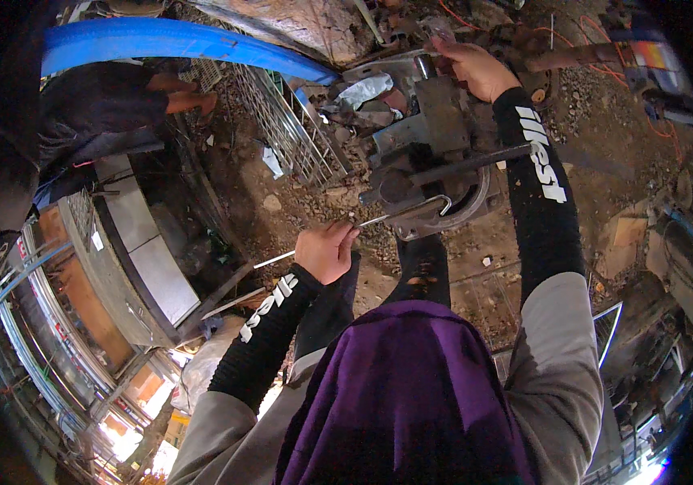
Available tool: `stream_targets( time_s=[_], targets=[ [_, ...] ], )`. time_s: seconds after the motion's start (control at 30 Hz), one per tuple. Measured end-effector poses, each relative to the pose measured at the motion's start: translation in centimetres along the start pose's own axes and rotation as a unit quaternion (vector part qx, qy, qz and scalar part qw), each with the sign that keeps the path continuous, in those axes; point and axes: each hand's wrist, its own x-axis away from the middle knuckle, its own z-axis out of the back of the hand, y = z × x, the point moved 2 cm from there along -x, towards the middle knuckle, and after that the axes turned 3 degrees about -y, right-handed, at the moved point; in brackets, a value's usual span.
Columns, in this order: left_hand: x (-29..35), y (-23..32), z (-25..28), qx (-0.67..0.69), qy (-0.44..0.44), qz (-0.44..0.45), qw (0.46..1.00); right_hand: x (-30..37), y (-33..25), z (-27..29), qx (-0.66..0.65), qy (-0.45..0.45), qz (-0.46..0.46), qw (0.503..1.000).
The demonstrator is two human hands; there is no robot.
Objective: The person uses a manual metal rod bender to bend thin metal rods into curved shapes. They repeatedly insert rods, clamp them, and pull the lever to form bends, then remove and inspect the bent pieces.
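My left hand [325, 252] is closed around a thin pale metal rod [376, 219]. The rod slants up to the right, and its bent, hook-like end lies over the near part of a heavy, dark bench vise [437, 121]. A long bar handle [476, 165] crosses the vise and passes under or beside my right forearm. At the vise's far end, my right hand [482, 71] reaches leftward beside a short upright metal cylinder [425, 67]. Its fingertips are smeared, so whether they hold anything is unclear. Black sleeves cover both forearms.
A blue beam [177, 40] arches across the upper left. Below it, another person's dark-clothed arm [120, 101] shows. Metal lattice frames [286, 121] lie left of the vise. Scrap and a crumpled silvery sheet [365, 91] sit beside it. Orange cord [601, 69] trails over the dirt at right.
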Motion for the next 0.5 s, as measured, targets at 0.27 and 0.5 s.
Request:
stream_targets(
  time_s=[0.27, 0.5],
  targets=[
    [-0.1, 0.3, 0.3, -0.004, 0.007, -0.004, 1.0, 2.1, -2.3, -4.0, -0.066, -0.001, 0.049, 0.997],
    [-0.2, -0.2, -0.1, -0.01, 0.003, -0.01, 1.0, 0.9, -1.6, -4.1, 0.179, 0.081, 0.11, 0.974]
  ],
)
